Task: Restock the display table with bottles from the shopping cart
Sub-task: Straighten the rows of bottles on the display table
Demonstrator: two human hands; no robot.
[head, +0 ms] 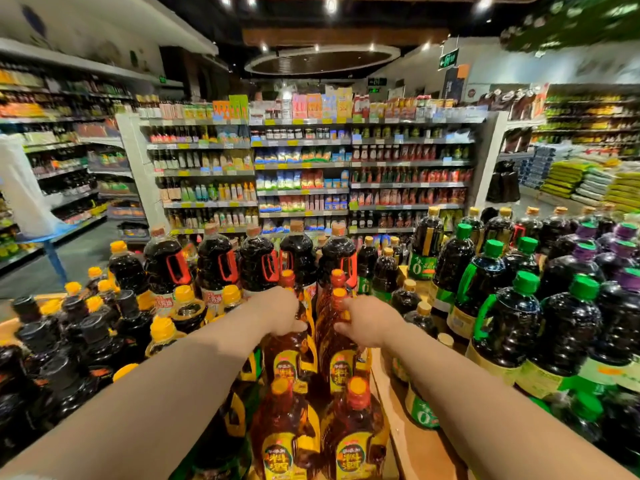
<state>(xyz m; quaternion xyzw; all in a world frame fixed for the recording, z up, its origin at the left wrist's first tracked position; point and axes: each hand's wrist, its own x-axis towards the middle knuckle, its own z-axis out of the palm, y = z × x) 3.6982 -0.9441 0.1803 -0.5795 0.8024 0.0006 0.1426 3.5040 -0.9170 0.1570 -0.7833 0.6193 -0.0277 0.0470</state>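
Two amber bottles side by side — left hand grips one, right hand the other

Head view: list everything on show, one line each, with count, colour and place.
amber bottles: at least four, orange caps, yellow labels, centre rows.
red-handled bottles: about five, dark, back row.
green-capped bottles: several, dark, right.
purple-capped bottles: several, dark, far right.
black-capped bottles: several, dark, left.
display table: one, wood, bare strip right of the amber rows.
store shelves: many, stocked, behind.
left hand: grip on an amber bottle.
right hand: grip on the neighbouring amber bottle.
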